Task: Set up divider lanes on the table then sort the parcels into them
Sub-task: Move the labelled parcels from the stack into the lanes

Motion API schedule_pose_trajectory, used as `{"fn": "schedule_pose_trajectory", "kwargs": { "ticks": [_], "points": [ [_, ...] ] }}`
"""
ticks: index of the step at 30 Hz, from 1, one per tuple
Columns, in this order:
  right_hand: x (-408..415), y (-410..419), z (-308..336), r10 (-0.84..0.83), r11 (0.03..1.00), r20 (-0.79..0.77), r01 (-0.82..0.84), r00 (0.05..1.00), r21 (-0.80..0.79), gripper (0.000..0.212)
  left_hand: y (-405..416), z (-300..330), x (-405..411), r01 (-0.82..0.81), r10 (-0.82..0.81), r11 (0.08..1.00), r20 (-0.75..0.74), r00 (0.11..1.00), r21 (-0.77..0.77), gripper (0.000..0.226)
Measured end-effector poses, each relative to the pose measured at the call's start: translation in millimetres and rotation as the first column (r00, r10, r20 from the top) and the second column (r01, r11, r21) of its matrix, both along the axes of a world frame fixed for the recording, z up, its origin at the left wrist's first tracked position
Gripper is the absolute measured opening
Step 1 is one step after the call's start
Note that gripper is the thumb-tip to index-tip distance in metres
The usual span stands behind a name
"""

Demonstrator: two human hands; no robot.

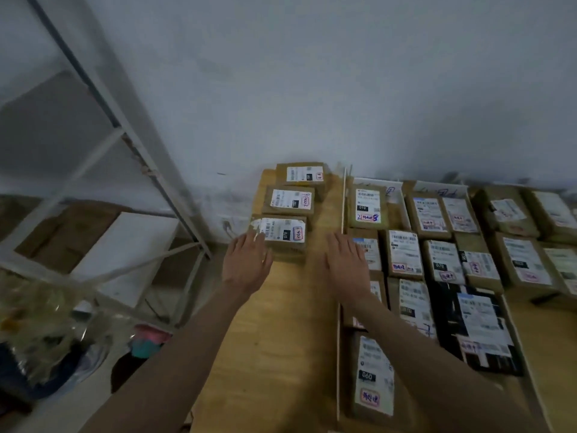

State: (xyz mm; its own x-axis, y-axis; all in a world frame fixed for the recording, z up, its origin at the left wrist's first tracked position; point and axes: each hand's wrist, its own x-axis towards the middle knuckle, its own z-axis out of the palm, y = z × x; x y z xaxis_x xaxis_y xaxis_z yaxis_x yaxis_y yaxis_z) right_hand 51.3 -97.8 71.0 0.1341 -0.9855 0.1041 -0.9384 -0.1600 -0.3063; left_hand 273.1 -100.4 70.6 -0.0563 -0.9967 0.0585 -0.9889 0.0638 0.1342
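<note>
— What am I looking at on your feed?

— A pale wooden table (281,339) against a grey wall (312,73). I see a thin white divider (344,201) standing on edge, running away from me towards the wall. Left of it, three flat brown cardboard parcels sit in a row, each with a white printed label: far parcel (301,176), middle parcel (288,201), near parcel (282,234).

— And the hands?

— Both reach forward, palms down, fingers straight and slightly spread, holding nothing. My left hand (246,260) is at the left near corner of the near parcel; its fingertips look to be touching the edge, though blur makes that unsure. My right hand (346,262) is just at the divider's near end, over the edge of the right-hand boxes.

— What's right of the divider?

— Rows of labelled cardboard boxes (437,245) packed close together, and one black box (474,326) with a white label. I see a grey metal rack (131,145) standing left of the table.
</note>
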Motion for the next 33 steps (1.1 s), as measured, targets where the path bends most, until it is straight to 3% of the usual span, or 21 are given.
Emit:
{"fn": "schedule_pose_trajectory", "kwargs": {
  "ticks": [5, 10, 15, 20, 23, 27, 31, 33],
  "points": [
    [31, -30, -31, -0.041, 0.997, 0.002, 0.041, 0.999, 0.066, 0.037, -44, -32, 24, 0.027, -0.024, 0.997, -0.047, 0.999, 0.066, 0.05],
    [52, -53, -60, -0.011, 0.973, 0.058, -0.002, 0.998, 0.229, 0.039, -71, -71, 38, 0.066, -0.05, 0.982, -0.094, 0.994, 0.176, 0.049],
    [58, -68, -78, 0.033, 0.904, 0.099, -0.072, 0.995, 0.422, 0.055, -72, -92, 40, 0.081, -0.073, 0.992, -0.09, 0.993, 0.093, 0.036],
    [58, -58, -75, 0.061, 0.937, 0.09, -0.088, 0.994, 0.339, 0.031, -70, -101, 53, 0.14, -0.129, 0.988, -0.161, 0.979, 0.061, 0.032],
    [59, -52, -72, 0.106, 0.945, 0.108, -0.134, 0.989, 0.297, 0.023, -72, -109, 59, 0.185, -0.168, 0.979, -0.181, 0.969, 0.081, 0.044],
    [55, -62, -77, -0.075, 0.956, 0.046, 0.059, 0.996, 0.286, 0.038, -74, -119, 62, 0.263, -0.236, 0.958, -0.206, 0.95, 0.113, 0.05],
    [54, -70, -83, -0.205, 0.829, 0.136, 0.098, 0.969, 0.551, 0.047, -76, -120, 55, 0.276, -0.238, 0.95, -0.23, 0.944, 0.149, 0.049],
    [55, -65, -88, -0.224, 0.788, 0.13, 0.101, 0.966, 0.607, 0.048, -67, -112, 48, 0.155, -0.108, 0.977, -0.287, 0.952, 0.145, 0.052]
  ]
}}
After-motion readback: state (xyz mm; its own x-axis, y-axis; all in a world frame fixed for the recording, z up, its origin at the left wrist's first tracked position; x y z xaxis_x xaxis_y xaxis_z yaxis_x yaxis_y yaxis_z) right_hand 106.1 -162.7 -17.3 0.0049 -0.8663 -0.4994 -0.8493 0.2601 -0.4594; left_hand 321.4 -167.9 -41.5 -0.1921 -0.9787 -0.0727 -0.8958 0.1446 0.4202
